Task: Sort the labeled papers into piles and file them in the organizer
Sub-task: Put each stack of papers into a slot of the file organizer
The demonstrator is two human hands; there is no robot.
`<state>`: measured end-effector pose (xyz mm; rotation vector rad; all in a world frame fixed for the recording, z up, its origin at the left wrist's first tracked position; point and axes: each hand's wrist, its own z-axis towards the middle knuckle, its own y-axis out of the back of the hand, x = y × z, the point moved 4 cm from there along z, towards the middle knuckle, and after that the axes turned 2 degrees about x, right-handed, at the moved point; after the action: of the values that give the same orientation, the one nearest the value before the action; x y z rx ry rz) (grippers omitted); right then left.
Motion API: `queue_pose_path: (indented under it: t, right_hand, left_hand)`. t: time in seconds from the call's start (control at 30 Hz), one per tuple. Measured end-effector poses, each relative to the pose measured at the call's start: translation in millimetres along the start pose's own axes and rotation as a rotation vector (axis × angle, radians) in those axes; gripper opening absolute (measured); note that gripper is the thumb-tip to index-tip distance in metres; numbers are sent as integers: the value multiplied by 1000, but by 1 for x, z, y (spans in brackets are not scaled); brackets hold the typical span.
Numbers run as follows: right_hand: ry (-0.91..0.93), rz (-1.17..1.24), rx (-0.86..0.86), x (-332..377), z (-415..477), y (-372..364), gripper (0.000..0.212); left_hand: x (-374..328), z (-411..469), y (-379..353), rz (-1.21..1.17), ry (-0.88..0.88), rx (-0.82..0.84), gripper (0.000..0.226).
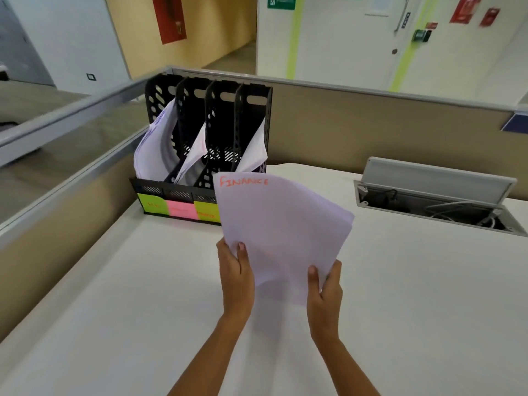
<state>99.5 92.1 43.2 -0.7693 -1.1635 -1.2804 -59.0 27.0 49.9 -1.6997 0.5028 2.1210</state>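
The top sheet of the papers (283, 232) carries the word "FINANCE" in red-orange capital letters at its upper left corner. It is a thin stack of white sheets, a little curved and fanned. It is held above the middle of the counter (400, 281), just in front of the organizer (223, 115). The left hand (235, 275) pinches the lower left edge of the stack with the thumb on top. The right hand (325, 292) pinches the lower right corner in the same way.

The organizer is of black perforated plastic with tall upright dividers, and it stands at the far left corner of the counter. On its front strip are three sticky notes: a green note (151, 204), a pink note (181, 210) and a yellow-green note (205, 211). Their writing is too small to read. White sheets lean bent in the left slot and in the next one. More sheets show at the rightmost wall, but I cannot tell in which slot. Near the far right edge is a grey cable box (434, 192) with its lid open and wires inside.
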Motion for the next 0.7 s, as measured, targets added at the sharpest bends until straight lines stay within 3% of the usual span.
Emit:
queue_pose_path:
  t: [0.1,0.23,0.33,0.43,0.57,0.7]
  right_hand:
    - [-10,-15,44,-3,7,-8,40]
    - [9,56,49,6,29,-21,32]
    - [6,124,73,24,53,-42,16]
    - [52,141,139,53,82,-75,11]
    - [158,127,200,100,123,-124,10]
    - [265,-16,69,140,170,-161,12]
  left_hand:
    - [16,3,-1,81,85,98,14]
    - [2,13,19,80,-32,93,23]
    - [-16,30,43,-86,-46,38,25]
    - [-28,52,58,-297,47,9,28]
    - [-42,87,76,-130,51,-81,10]
    - [-61,116,81,57,-105,-162,14]
